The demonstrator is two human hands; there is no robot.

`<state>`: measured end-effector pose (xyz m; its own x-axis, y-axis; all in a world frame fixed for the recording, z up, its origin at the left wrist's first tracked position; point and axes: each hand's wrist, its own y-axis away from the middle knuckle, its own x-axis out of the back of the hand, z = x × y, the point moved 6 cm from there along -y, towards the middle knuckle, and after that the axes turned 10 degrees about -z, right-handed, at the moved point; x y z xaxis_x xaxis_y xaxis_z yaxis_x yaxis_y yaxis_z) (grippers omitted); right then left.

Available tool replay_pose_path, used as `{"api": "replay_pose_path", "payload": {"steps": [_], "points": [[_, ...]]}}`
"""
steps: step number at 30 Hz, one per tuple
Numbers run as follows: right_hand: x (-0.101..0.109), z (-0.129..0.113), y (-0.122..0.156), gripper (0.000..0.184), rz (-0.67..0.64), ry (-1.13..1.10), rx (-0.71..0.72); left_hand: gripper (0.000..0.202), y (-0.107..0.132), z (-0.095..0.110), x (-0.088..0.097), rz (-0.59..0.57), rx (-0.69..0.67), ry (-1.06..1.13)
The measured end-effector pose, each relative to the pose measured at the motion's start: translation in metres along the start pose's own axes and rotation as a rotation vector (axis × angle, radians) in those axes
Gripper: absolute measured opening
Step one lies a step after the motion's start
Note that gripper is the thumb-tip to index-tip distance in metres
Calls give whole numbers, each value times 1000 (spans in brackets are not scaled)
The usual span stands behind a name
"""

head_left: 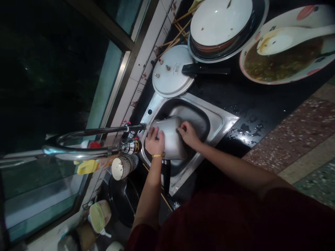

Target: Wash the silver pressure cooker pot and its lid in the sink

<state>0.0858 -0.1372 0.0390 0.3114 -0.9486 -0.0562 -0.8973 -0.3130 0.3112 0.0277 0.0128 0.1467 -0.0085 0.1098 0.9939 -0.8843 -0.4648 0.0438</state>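
A silver metal pot [171,137] lies tilted in the steel sink [218,120], its black handle [166,177] pointing toward my body. My left hand [155,141], with a yellow band at the wrist, rests on the pot's left part, fingers spread. Against the pot's right side, my right hand [188,135] has its fingers curled and pinched together. Something small and dark shows at those fingertips, too unclear to name. The pot's inside is hidden.
The chrome faucet [78,148] reaches in from the left. Stacked bowls [121,167] stand beside the sink. Beyond it are a pressure cooker lid [172,75], stacked plates [220,22] and a soup bowl [282,66] with a white spoon [285,38]. Water wets the black counter [217,85].
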Motion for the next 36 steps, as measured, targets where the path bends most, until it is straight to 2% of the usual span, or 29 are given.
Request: {"api": "replay_pose_path", "payload": {"steps": [3, 5, 7, 10, 11, 13, 16, 18, 21, 23, 25, 28, 29, 31, 34, 36], "points": [[-2, -4, -52, 15, -42, 58, -61, 31, -2, 0, 0, 3, -6, -12], [-2, -6, -68, 14, -64, 95, -148, 31, -4, 1, 0, -2, 2, -16], [-2, -11, -53, 9, -67, 150, -122, 31, -6, 1, -1, -8, 7, -14], [-5, -25, -8, 8, -70, 257, 99, 30, -11, 0, -3, -7, -4, -9], [-6, -27, -1, 10, -71, 281, 147, 31, -12, 0, -3, -2, -10, -6], [-6, -22, -11, 9, -64, 279, 143, 31, -14, -1, -4, 10, -21, 1], [-6, -2, -48, 14, -100, 176, -5, 30, -15, -2, -4, 21, -21, 1], [-8, 6, -46, 26, -146, 122, 6, 29, -15, -2, -4, 21, -18, -4], [-13, 8, 4, 43, -172, 137, 165, 29, -14, 0, -3, 18, -23, -12], [-16, 11, 26, 51, -186, 166, 184, 30, -13, 0, -2, 15, -29, -14], [-15, 14, 13, 54, -192, 174, 131, 30, -12, -1, -3, 7, -31, -10], [-14, 14, -39, 52, -230, 161, -51, 30, -12, -1, -3, 6, -21, -2], [-16, 10, -49, 51, -249, 171, -75, 30, -12, -1, -3, 3, -16, -2], [-21, -8, -41, 50, -277, 232, 16, 30, -13, -1, -3, 0, 0, -5], [-33, -40, 8, 51, -302, 372, 325, 29, -13, 0, -3, -9, 18, -13], [-37, -49, 19, 51, -319, 425, 407, 29, -13, 0, -4, -7, 20, -13]]}}
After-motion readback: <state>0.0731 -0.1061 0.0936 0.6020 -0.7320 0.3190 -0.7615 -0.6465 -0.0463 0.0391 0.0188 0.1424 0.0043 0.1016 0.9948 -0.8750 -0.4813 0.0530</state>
